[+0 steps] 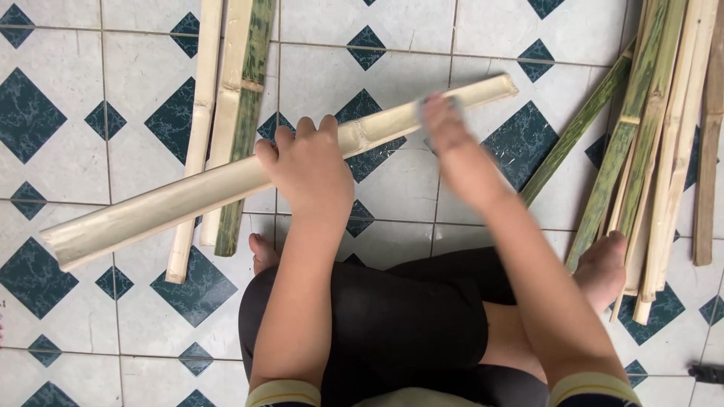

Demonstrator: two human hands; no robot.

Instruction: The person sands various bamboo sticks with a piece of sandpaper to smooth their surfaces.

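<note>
A long split piece of pale bamboo (pixel 173 202) runs slantwise from lower left to upper right, its hollow side up. My left hand (pixel 305 162) grips it near the middle, fingers curled over the top edge. My right hand (pixel 446 124) is blurred and rests on the bamboo near its right end, closed on something small and grey that I cannot make out. I sit cross-legged on the floor in black trousers (pixel 400 316), with bare feet on either side.
Two or three split bamboo strips (pixel 230 90), pale and green, lie on the tiled floor behind the held piece at left. A bundle of several green and pale strips (pixel 656 151) lies at right beside my foot (pixel 603 267).
</note>
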